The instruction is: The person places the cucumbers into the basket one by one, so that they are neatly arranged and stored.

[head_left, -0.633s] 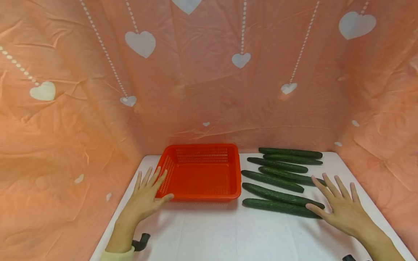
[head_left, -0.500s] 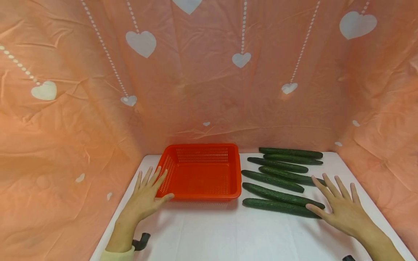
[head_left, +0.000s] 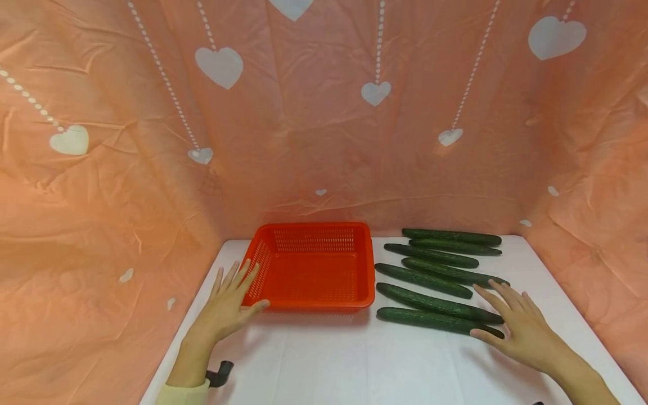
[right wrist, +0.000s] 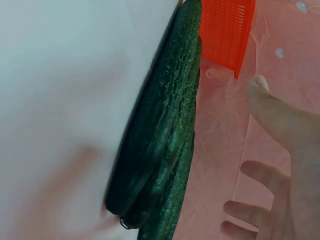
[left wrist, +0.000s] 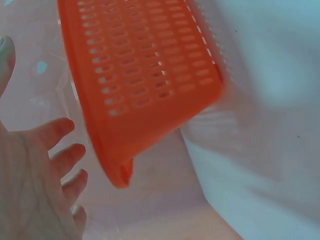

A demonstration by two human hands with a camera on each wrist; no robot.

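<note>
My left hand (head_left: 223, 309), fingers spread, hovers at the near left corner of a red plastic basket (head_left: 319, 306); in the left wrist view the fingers stay apart from the basket wall (left wrist: 145, 60). Over the right ends of the nearest cucumbers, my right hand (head_left: 523, 329) holds nothing, its fingers slightly bent. Several dark green cucumbers lie roughly side by side to the right of the basket, among them the nearest cucumber (head_left: 430, 319) and the farthest cucumber (head_left: 450, 236). The right wrist view shows a gap between the hand (right wrist: 285, 165) and the cucumbers (right wrist: 155, 125).
A white cloth (head_left: 324, 365) covers the table. An orange curtain (head_left: 314, 140) with white hearts encloses the back and both sides, close behind the basket and cucumbers. A black strap piece (head_left: 220, 374) juts out at the left wrist.
My right hand has lowered slightly toward the near cucumbers and its fingers have bent and drawn closer together. The left hand, basket and cucumbers have stayed in place.
</note>
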